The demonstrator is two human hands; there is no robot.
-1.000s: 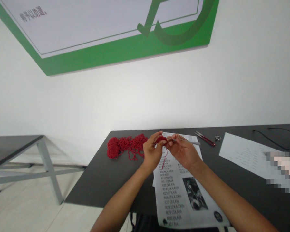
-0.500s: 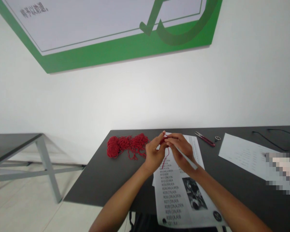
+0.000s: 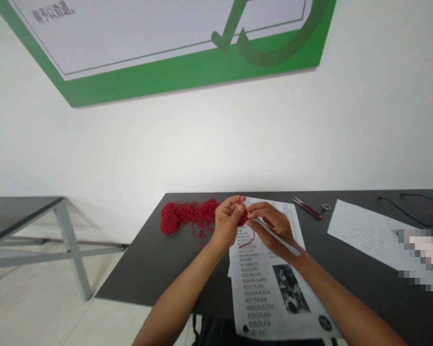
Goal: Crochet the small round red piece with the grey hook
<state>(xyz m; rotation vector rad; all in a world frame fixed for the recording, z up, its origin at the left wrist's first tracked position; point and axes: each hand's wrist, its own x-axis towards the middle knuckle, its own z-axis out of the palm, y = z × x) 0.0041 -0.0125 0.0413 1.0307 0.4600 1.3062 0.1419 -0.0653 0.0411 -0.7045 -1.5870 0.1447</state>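
My left hand (image 3: 228,218) pinches a small red crochet piece (image 3: 242,219), with red yarn looped over its raised index finger. In my right hand (image 3: 272,222) is a crochet hook (image 3: 279,241) with a pale grey handle, gripped between thumb and fingers, its handle lying back along the wrist. The hook's tip meets the crochet piece, but the stitch itself is too small to make out. A loose yarn tail (image 3: 253,236) hangs below the piece over the printed pattern sheet (image 3: 252,269). Left of my hands lies a tangled red yarn skein (image 3: 189,217).
Red-handled scissors (image 3: 306,208) and a small metal ring (image 3: 325,207) lie on the dark table (image 3: 159,269) right of my hands. Further right are a white sheet (image 3: 364,230) and black thin-armed eyeglasses (image 3: 406,211). A second table (image 3: 21,211) stands at left.
My left hand has turned so its thumb and the crochet piece show more plainly. The hook has tilted flatter, and the yarn tail has swung.
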